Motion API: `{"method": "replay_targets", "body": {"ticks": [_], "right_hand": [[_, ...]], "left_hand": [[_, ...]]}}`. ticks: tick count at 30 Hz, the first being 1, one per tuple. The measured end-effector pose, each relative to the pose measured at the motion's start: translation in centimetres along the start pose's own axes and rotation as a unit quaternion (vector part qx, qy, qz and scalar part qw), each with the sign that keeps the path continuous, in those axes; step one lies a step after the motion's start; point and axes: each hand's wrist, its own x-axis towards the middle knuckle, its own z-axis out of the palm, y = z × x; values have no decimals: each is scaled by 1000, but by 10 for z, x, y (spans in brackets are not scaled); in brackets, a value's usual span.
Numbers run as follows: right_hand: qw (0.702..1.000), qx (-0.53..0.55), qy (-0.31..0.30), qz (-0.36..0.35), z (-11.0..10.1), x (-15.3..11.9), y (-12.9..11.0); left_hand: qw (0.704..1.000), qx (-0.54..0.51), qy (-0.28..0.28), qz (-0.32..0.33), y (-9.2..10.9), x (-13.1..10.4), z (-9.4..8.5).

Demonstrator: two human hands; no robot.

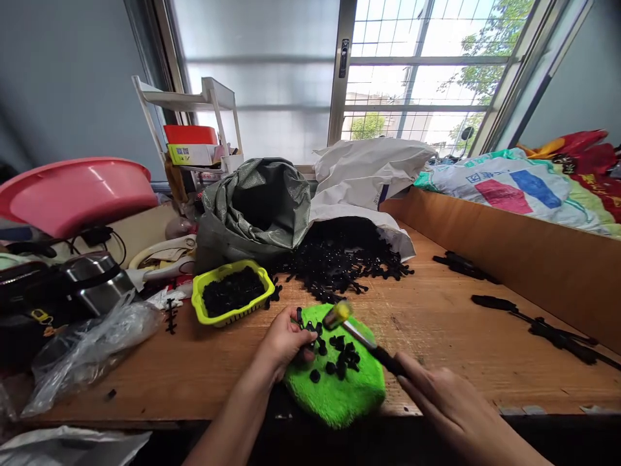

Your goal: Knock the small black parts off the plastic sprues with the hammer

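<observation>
My left hand (pixel 283 341) is closed on a branched black moulded piece (pixel 317 335) with round knobs, above the left part of a bright green fuzzy cloth pad (pixel 337 401). Its fingers partly hide the piece. In my right hand (pixel 441 396) is the black handle of a small hammer (pixel 366 342). The hammer's yellow-tipped head, a little blurred, is over the pad beside the held piece; contact between them cannot be made out. Several small loose black parts (pixel 345 358) lie on the pad between my hands.
A yellow-green basket (pixel 198 304) of black parts stands left of the pad. Behind it are an open grey sack (pixel 228 233) and a heap of black branched pieces (pixel 334 259). Dark long tools (pixel 543 327) lie at right, near a wooden board (pixel 509 249). Plastic bags (pixel 97 343) crowd the left.
</observation>
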Motion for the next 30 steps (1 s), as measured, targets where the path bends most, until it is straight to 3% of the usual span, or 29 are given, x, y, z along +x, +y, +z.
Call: {"method": "replay_targets", "body": {"ticks": [10,15,18,21,25,30], "right_hand": [[1000,8,-14,18,4,0,-4],[996,86,20,17,-5,-6,1],[989,139,42,29,-7,-12,5],[988,136,66,31,-4,-14,5],[987,136,81,-24,-2,-13,1],[986,134,81,-47,-6,-16,-3]], "left_hand": [[1000,8,24,19,0,-3,-1],[993,-40,101,39,-4,-27,-20],[996,29,87,16,-11,-49,-31],[988,134,62,42,-17,-65,-33],[964,250,47,76,-19,-71,-27],[951,288,48,97,-14,-72,-23]]}}
